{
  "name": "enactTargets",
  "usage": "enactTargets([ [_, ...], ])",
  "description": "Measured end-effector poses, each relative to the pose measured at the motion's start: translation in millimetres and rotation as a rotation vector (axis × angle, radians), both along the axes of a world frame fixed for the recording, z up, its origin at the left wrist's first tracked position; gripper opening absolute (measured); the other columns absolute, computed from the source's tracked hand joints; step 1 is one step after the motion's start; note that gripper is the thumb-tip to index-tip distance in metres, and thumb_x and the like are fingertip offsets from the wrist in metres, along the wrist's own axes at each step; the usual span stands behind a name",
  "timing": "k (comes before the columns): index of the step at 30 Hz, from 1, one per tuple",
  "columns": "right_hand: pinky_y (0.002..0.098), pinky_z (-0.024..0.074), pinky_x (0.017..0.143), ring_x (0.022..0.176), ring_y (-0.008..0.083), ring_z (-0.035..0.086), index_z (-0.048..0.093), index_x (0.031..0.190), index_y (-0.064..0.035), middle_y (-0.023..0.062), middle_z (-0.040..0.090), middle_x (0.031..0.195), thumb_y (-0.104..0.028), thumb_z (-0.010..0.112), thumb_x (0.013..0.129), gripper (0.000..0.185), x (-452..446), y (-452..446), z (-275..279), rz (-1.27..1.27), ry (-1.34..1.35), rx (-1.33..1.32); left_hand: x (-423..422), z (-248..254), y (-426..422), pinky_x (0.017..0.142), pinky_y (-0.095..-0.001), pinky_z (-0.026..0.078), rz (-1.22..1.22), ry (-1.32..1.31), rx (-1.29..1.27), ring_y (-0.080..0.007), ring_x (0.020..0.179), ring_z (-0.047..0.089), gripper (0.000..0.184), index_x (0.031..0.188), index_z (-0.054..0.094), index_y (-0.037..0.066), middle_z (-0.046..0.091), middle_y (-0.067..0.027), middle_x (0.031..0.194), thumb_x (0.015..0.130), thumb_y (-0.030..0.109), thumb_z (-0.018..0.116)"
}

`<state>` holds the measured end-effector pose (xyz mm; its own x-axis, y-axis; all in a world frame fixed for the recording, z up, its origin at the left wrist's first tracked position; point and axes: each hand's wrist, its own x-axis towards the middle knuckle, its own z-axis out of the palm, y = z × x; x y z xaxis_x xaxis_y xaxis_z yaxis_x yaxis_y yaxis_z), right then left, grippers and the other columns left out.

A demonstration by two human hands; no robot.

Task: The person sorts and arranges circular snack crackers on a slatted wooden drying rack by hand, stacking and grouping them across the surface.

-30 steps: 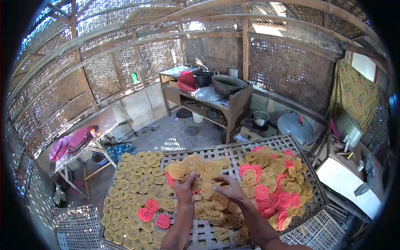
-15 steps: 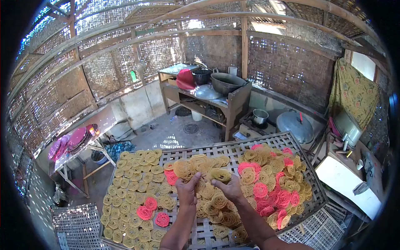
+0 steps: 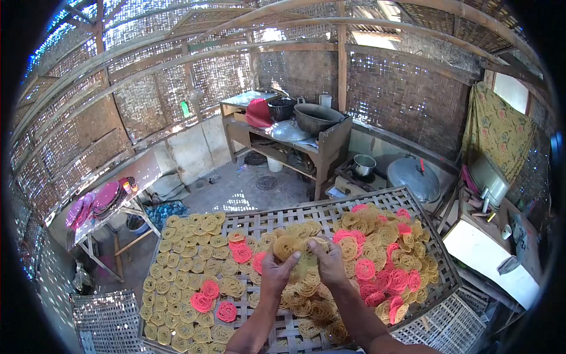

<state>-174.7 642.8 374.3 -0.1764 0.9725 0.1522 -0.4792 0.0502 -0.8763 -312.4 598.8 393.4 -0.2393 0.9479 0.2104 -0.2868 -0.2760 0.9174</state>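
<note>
My left hand (image 3: 279,272) is closed on a yellow coiled cracker (image 3: 286,246), its thumb across the front. Close beside it, my right hand (image 3: 331,266) grips another yellow coiled cracker (image 3: 319,242) between thumb and fingers. Both hands are raised over a large woven bamboo tray (image 3: 265,219). Flat yellow crackers (image 3: 177,277) lie in rows on the tray's left part, with pink ones (image 3: 226,311) among them. A heap of yellow and pink crackers (image 3: 383,277) covers the right part. Beneath my hands, more yellow crackers (image 3: 306,289) lie loosely piled.
Beyond the tray stands a wooden table (image 3: 330,147) bearing a large dark pan (image 3: 318,118). A small pot (image 3: 364,165) and a big lidded pot (image 3: 413,179) are at the back right. On the left, a bench (image 3: 147,171) carries pink items. Woven racks (image 3: 109,321) lie low at the left.
My hands have come together, the right one moving left toward the other. A pink cracker beside my left hand now shows. The view has shifted slightly.
</note>
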Motion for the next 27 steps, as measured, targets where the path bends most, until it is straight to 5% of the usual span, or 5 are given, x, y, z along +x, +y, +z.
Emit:
enactTargets([
  [11,0.0292,0.0553,0.082,0.09,0.0135,0.066,0.063,0.114,0.0035,0.0083,0.068,0.105,-0.014,0.068,0.096,0.026,-12,-2,-10,0.061,0.16,-0.142,-18,-15,8,0.07,-0.0241,0.05,-0.019,0.035,0.119,-0.0067,0.077,0.06,0.018,0.098,0.07,0.002,0.067,0.0017,0.087,0.084,0.006,0.079],
  [25,0.0243,0.0522,0.078,0.086,0.0093,0.063,0.066,0.111,0.0026,0.0044,0.069,0.099,-0.014,0.07,0.095,0.023,-21,-3,-13,-0.137,-0.104,0.001,-17,-4,7,0.069,-0.0233,0.049,-0.019,-0.083,-0.037,-0.0064,0.075,0.059,0.017,0.094,0.07,0.003,0.066,0.0026,0.085,0.083,0.009,0.081],
  [27,0.0235,0.0509,0.077,0.085,0.0083,0.062,0.066,0.11,0.0022,0.0035,0.069,0.098,-0.014,0.069,0.096,0.022,-20,0,-13,-0.179,-0.146,0.036,-16,-8,8,0.07,-0.0236,0.049,0.02,0.006,0.136,-0.0074,0.075,0.059,0.014,0.092,0.069,0.003,0.066,0.0019,0.085,0.084,0.008,0.08],
])
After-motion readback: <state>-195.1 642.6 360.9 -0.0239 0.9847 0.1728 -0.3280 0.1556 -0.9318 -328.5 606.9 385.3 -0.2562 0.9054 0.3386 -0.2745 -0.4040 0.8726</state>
